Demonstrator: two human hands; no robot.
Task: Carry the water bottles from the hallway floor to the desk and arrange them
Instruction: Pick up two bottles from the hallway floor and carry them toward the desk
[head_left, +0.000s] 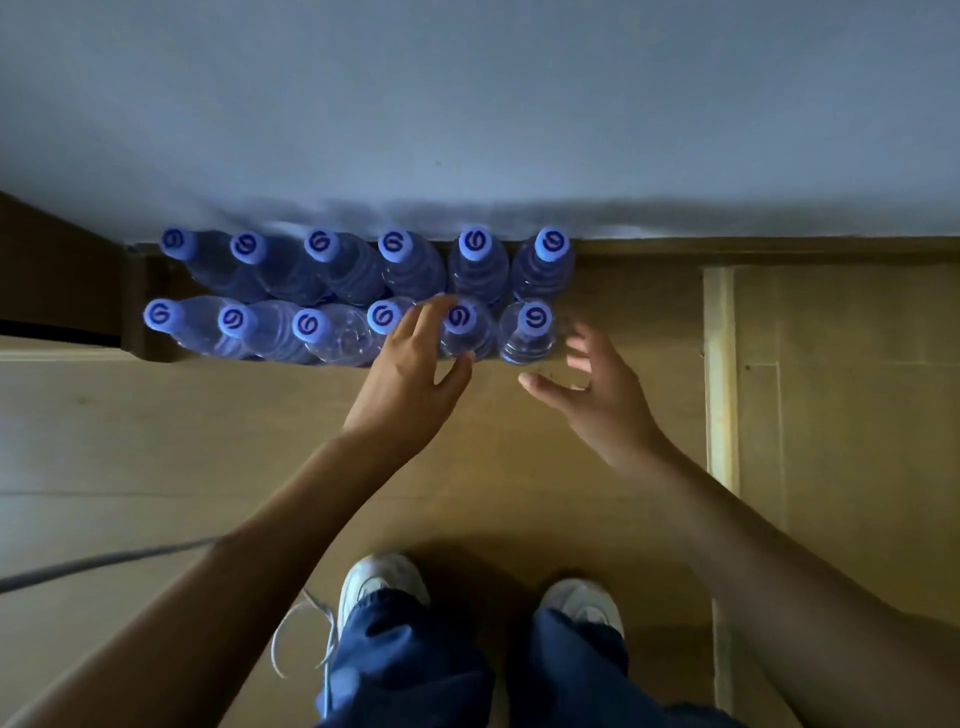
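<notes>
Between spread fingers (434, 312) of both hands: front-row bottles (460, 327), ungripped.

no words or numbers can be read; only a dark swirl logo is printed on each blue cap (535, 316) of the water bottles (478, 270).

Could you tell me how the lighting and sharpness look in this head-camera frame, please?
Head view: dim, with a bluish cast on the wall and a shadow band above the bottles; the right hand is motion-blurred at its fingers, the left hand sharper; wide-angle bending tilts the leftmost bottles outward.
</notes>
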